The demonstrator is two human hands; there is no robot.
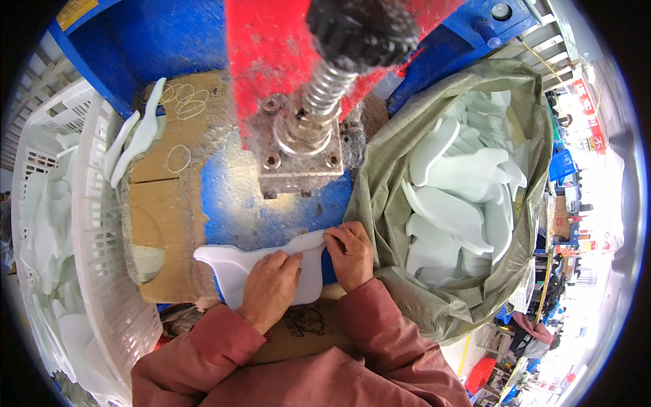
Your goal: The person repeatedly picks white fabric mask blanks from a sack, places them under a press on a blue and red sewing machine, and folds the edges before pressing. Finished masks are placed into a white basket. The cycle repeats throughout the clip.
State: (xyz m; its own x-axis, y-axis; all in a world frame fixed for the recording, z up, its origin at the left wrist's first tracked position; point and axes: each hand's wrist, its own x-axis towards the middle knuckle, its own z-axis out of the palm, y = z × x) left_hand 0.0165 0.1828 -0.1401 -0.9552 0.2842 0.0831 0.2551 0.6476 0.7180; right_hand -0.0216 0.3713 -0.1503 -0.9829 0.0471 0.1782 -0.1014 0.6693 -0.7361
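A white, curved foam-like piece (pixel 234 266) lies over the front edge of the blue machine bed (pixel 237 217), its wavy upper edge toward the machine. Across its middle rests my left hand (pixel 271 288), fingers bent and closed on the piece near that edge. My right hand (pixel 350 254) pinches the piece's right tip between thumb and fingers. Just beyond both hands hangs the metal head block (pixel 302 159) of a red machine (pixel 254 61), with a spring (pixel 329 91) and a black knob (pixel 363 30) above it. The undersides of my fingers are hidden.
To the right stands an olive woven sack (pixel 380 197) full of similar white pieces (pixel 447 217). A white plastic basket (pixel 102 224) at the left holds more. Cardboard (pixel 159 230) covers the bed's left part, bearing two slim white pieces (pixel 139 142) and several thin rings (pixel 180 159).
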